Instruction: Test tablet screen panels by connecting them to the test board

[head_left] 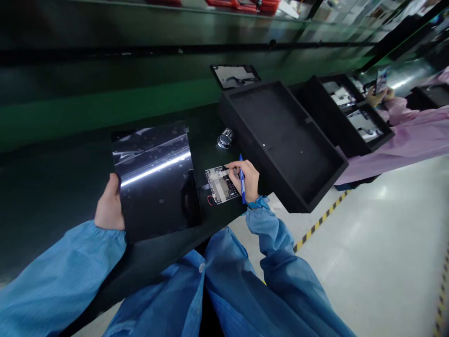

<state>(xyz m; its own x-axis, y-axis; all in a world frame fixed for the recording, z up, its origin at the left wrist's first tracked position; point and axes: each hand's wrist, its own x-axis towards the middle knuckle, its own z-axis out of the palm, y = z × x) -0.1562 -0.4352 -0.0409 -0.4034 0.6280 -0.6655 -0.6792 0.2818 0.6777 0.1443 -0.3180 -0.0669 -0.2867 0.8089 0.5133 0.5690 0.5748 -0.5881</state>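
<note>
My left hand (110, 206) grips the left edge of a glossy black screen panel (157, 196), its thumb on the front and its other fingers hidden behind. A bright streak of light reflects across the panel. To the right, a small circuit board (220, 187) with pale tape strips and a thin red wire lies on the dark bench. A blue pen (242, 180) is held in my right hand (249, 180), whose fingertips touch the board's upper right corner. Just beyond the board sits a shiny roll-like object (225, 138), its kind unclear.
A large black tray (305, 187) stands at the right, overhanging the bench edge. Behind it lies a framed panel (235, 76). Farther right, a co-worker's hands (377, 97) hold something near black trays with pale parts (365, 124). A shelf (168, 11) runs along the back.
</note>
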